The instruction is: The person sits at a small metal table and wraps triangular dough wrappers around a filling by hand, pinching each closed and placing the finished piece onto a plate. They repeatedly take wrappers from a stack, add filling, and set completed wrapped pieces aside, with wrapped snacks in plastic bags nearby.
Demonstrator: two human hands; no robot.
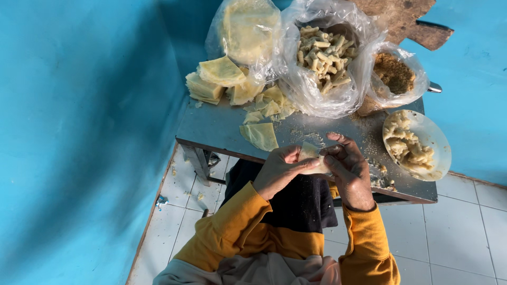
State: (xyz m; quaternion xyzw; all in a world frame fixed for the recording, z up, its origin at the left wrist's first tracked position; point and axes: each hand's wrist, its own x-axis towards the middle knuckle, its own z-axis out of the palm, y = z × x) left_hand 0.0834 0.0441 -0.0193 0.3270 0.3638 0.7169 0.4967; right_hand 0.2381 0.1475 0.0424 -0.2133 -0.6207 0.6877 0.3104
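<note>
A grey metal desk [222, 126] stands against blue walls. Beyond the grip sit clear bags of short pasta [323, 53] and brown crumbs [393, 74], with a plate of filling [417, 145] to its right. Left hand [277, 169] and right hand [346, 169] both pinch a small pale wrapper [309, 153], which looks thin, soft and easily torn, best held by its edges

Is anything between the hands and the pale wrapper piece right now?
No. The left hand and right hand both grip the pale wrapper piece directly, above the near edge of the metal table.
</note>
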